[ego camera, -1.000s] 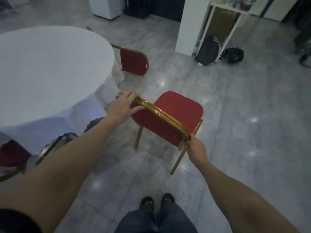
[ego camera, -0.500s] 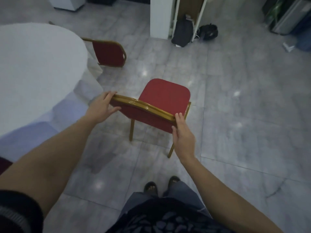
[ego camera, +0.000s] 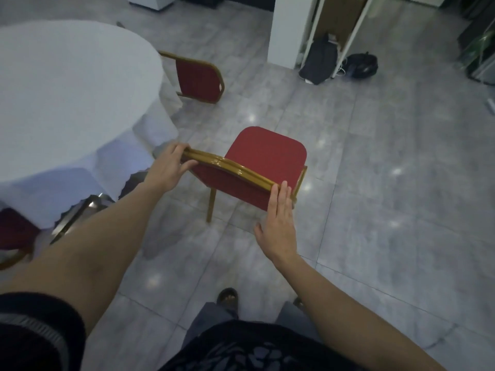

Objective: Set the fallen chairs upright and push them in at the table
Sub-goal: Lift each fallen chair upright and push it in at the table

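Observation:
A red chair [ego camera: 267,153] with a gold frame stands upright on the tiled floor, its seat facing away from me. My left hand [ego camera: 167,168] grips the left end of its gold top rail. My right hand [ego camera: 280,220] lies flat and open against the right end of the backrest, fingertips touching the rail. The round table [ego camera: 67,97] with a white cloth is to the left of the chair. A second red chair [ego camera: 199,77] stands at the table's far side. A third red chair [ego camera: 13,231] shows at the lower left, partly under the cloth.
A white pillar [ego camera: 285,30] and a white-framed stand rise at the back. A dark backpack [ego camera: 320,60] and a black bag [ego camera: 361,65] lie on the floor there. My feet [ego camera: 227,297] are just behind the chair. Grey tiles stretch to the right.
My right hand has loosened from the rail's right end and now rests flat with straight fingers. The view has shifted slightly; the chair stays upright beside the table.

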A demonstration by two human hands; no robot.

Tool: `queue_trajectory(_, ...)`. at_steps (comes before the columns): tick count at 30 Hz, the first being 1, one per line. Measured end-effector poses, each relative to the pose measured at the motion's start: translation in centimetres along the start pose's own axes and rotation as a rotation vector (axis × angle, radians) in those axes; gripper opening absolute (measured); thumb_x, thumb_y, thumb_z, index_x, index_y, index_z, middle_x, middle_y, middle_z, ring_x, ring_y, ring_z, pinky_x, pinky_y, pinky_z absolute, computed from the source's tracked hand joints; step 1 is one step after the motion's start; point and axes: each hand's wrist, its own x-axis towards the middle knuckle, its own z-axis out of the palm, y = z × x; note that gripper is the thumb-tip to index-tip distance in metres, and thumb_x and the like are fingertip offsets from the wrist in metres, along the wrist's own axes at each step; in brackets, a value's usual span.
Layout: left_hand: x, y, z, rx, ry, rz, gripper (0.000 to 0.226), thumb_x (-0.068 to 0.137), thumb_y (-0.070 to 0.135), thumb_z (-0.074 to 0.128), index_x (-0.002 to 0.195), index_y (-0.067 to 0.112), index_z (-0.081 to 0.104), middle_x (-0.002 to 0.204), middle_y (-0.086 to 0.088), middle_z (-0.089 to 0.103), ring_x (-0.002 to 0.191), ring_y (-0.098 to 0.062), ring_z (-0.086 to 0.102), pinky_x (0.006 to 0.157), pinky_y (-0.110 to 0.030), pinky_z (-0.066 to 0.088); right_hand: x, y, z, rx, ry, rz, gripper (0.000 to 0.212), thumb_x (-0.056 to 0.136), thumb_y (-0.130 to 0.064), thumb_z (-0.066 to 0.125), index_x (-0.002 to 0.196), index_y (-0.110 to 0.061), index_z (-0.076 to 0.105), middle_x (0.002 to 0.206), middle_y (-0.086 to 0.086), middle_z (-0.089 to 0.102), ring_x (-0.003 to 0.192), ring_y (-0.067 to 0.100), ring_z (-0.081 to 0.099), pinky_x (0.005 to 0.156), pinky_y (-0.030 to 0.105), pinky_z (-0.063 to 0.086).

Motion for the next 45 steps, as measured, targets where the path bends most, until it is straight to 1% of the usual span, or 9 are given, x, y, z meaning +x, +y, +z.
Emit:
queue_trajectory(8, -4.1, 5.9, 5.1, -0.069, 0.208, -0.218, 0.05, 0.094, 0.042, 0.053, 0.132, 0.01, 0.046, 0.132, -0.014, 0.046, 0.117, -0.033, 0.048, 0.102, -0.044, 0.04, 3.5, 8.8, -3.5, -0.042, -0.062, -0.234, 0.101, 0.087, -0.023, 0.062, 0.153, -0.013, -0.013, 0.16, 0.008, -0.023, 0.148, 0.024, -0.019, 0.122, 0.044, 0.01)
queue_trajectory(14, -6.4, 12.4, 9.6, -0.044, 0.322, -0.436, 0.054, 0.094, 0.05, 0.047, 0.135, 0.014, 0.045, 0.139, -0.015, 0.042, 0.123, -0.039, 0.042, 0.101, -0.049, 0.039, 9.0, 15.9, -6.7, -0.139, -0.114, -0.452, 0.096, 0.087, -0.008, 0.056, 0.152, -0.011, -0.014, 0.161, 0.015, -0.015, 0.149, 0.025, -0.014, 0.122, 0.039, 0.001)
queue_trajectory(19, -6.8, 17.0, 13.0, 0.023, 0.457, -0.536, 0.05, 0.096, 0.048, 0.043, 0.134, 0.015, 0.049, 0.13, -0.016, 0.046, 0.116, -0.037, 0.043, 0.098, -0.047, 0.04, 14.5, 19.0, -8.5, -0.178, -0.193, -0.527, 0.1, 0.089, -0.032, 0.062, 0.152, -0.008, -0.012, 0.16, 0.018, -0.012, 0.149, 0.028, -0.01, 0.122, 0.039, 0.003)
queue_trajectory(22, -6.6, 19.6, 14.9, 0.108, 0.534, -0.585, 0.047, 0.096, 0.048, 0.044, 0.127, 0.014, 0.054, 0.12, -0.016, 0.051, 0.108, -0.036, 0.046, 0.093, -0.044, 0.042, 17.4, 20.4, -8.9, -0.174, -0.221, -0.578, 0.103, 0.088, -0.034, 0.063, 0.152, -0.008, -0.013, 0.16, 0.019, -0.011, 0.149, 0.029, -0.009, 0.122, 0.038, 0.003)
queue_trajectory(27, -5.5, 23.4, 16.2, 0.153, 0.523, -0.686, 0.048, 0.096, 0.05, 0.041, 0.125, 0.013, 0.052, 0.116, -0.016, 0.051, 0.107, -0.034, 0.048, 0.093, -0.043, 0.042, 21.4, 22.6, -9.9, -0.162, -0.267, -0.673, 0.102, 0.087, -0.029, 0.064, 0.151, -0.006, -0.012, 0.16, 0.02, -0.008, 0.149, 0.031, -0.006, 0.121, 0.038, 0.005)
queue_trajectory(34, -2.7, 29.8, 18.3, 0.083, 0.523, -0.854, 0.05, 0.097, 0.05, 0.039, 0.13, 0.014, 0.047, 0.123, -0.016, 0.046, 0.117, -0.035, 0.043, 0.092, -0.045, 0.046, 27.0, 26.0, -11.4, -0.132, -0.346, -0.818, 0.103, 0.089, -0.038, 0.063, 0.152, -0.007, -0.013, 0.16, 0.02, -0.011, 0.149, 0.031, -0.007, 0.122, 0.042, 0.01)
queue_trajectory(38, -0.4, 34.8, 20.5, 0.106, 0.516, -0.965, 0.049, 0.098, 0.048, 0.038, 0.129, 0.012, 0.046, 0.123, -0.018, 0.046, 0.115, -0.036, 0.045, 0.09, -0.045, 0.046, 30.8, 29.1, -13.1, -0.147, -0.402, -0.924, 0.104, 0.088, -0.035, 0.064, 0.151, -0.007, -0.015, 0.16, 0.021, -0.012, 0.149, 0.031, -0.006, 0.122, 0.043, 0.012)
queue_trajectory(42, 1.5, 39.4, 22.8, 0.087, 0.485, -1.049, 0.05, 0.097, 0.047, 0.041, 0.134, 0.012, 0.042, 0.126, -0.018, 0.043, 0.117, -0.037, 0.044, 0.092, -0.048, 0.045, 34.2, 31.7, -15.2, -0.185, -0.417, -1.026, 0.104, 0.087, -0.034, 0.065, 0.152, -0.005, -0.011, 0.16, 0.023, -0.008, 0.149, 0.034, 0.001, 0.12, 0.044, 0.017)
queue_trajectory(45, 2.1, 42.0, 24.5, 0.077, 0.431, -1.088, 0.06, 0.097, 0.046, 0.044, 0.145, 0.013, 0.03, 0.139, -0.019, 0.037, 0.128, -0.039, 0.039, 0.101, -0.048, 0.041, 35.7, 32.9, -16.1, -0.195, -0.473, -1.052, 0.101, 0.087, -0.03, 0.065, 0.152, -0.005, -0.008, 0.16, 0.023, -0.003, 0.148, 0.035, 0.01, 0.118, 0.043, 0.023)
